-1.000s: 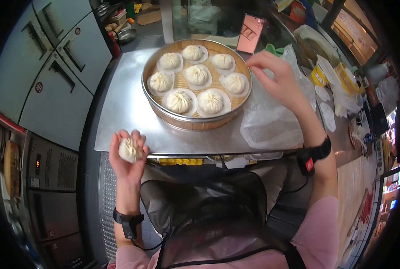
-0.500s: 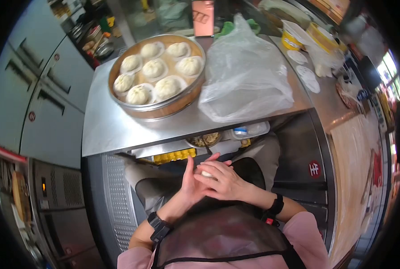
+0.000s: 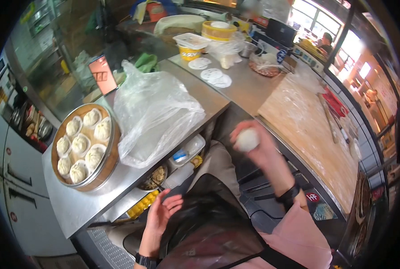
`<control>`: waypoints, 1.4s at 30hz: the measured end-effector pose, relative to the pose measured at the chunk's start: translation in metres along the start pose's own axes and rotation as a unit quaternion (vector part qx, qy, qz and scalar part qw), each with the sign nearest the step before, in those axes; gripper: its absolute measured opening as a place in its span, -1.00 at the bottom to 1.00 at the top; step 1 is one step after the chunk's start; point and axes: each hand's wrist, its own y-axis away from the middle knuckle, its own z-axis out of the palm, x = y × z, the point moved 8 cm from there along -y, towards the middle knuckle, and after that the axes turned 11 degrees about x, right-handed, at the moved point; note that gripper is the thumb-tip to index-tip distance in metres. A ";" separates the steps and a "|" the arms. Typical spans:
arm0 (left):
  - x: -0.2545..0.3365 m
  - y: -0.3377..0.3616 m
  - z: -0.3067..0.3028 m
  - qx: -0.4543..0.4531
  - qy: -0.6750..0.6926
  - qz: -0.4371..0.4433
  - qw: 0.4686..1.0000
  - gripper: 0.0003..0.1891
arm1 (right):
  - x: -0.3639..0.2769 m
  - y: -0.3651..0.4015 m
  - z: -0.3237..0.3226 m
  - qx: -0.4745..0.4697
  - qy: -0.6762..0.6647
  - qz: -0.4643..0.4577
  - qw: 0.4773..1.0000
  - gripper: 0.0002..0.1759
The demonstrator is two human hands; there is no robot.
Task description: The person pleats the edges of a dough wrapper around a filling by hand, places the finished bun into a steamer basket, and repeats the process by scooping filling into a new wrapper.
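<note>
My right hand [image 3: 258, 145] is raised in front of me and holds a white dumpling [image 3: 247, 139] near the corner where two counters meet. My left hand [image 3: 162, 213] hangs open and empty over my dark apron [image 3: 209, 228], fingers spread. A round bamboo steamer [image 3: 109, 168] with several pleated dumplings [image 3: 80, 144] on white papers stands on the steel counter [image 3: 74, 206] at the left. A crumpled clear plastic bag [image 3: 157, 116] lies next to the steamer.
A floured wooden board [image 3: 305, 130] fills the counter at the right. Round white papers [image 3: 215, 74], yellow tubs [image 3: 218, 29] and a clear container [image 3: 191, 42] stand at the back. A shelf under the counter holds a bowl of filling [image 3: 154, 178]. Grey fridge doors [image 3: 12, 179] are at the far left.
The dumpling went from my left hand, through both hands together at my waist, into my right hand, which has risen to the right. My view has turned rightward.
</note>
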 end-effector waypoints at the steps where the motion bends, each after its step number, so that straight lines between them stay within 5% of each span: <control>1: 0.000 0.001 -0.011 0.019 -0.003 0.003 1.000 -0.47 | -0.037 -0.008 -0.023 0.028 0.049 -0.082 0.995 -0.64; 3: 0.003 0.001 -0.025 0.054 -0.006 0.020 0.998 -0.49 | -0.105 -0.021 -0.064 0.141 0.256 -0.233 0.928 -0.67; 6: 0.008 0.004 -0.036 0.079 -0.012 0.034 0.996 -0.50 | -0.170 -0.032 -0.089 0.246 0.606 -0.401 0.642 -0.71; 8: 0.013 0.007 -0.034 0.083 -0.012 0.044 0.996 -0.52 | -0.174 -0.036 -0.098 0.269 0.699 -0.482 0.454 -0.74; 11: 0.028 0.020 -0.041 0.107 -0.010 0.074 0.991 -0.56 | -0.158 -0.048 -0.107 0.216 0.777 -0.423 0.413 -0.79; 14: 0.035 0.029 -0.054 0.109 -0.003 0.090 0.990 -0.56 | -0.151 -0.071 -0.141 0.216 0.827 -0.314 0.412 -0.79; 20: 0.043 0.044 -0.085 0.173 -0.008 0.102 0.979 -0.57 | -0.142 -0.048 -0.062 0.172 0.824 -0.401 0.362 -0.82; 22: 0.043 0.049 -0.103 0.240 -0.006 0.104 0.965 -0.62 | -0.126 -0.033 -0.014 0.096 0.747 -0.489 0.439 -0.82; 29: 0.050 0.072 -0.136 0.315 0.026 0.137 0.939 -0.68 | -0.017 0.008 0.158 -0.159 0.632 -0.560 0.511 -0.80; 37: 0.045 0.105 -0.181 0.373 0.077 0.175 0.908 -0.75 | 0.090 0.043 0.230 -0.398 0.552 -0.510 0.527 -0.78; 42: 0.037 0.103 -0.191 0.371 0.092 0.175 0.907 -0.73 | 0.099 0.055 0.233 -0.405 0.546 -0.506 0.531 -0.78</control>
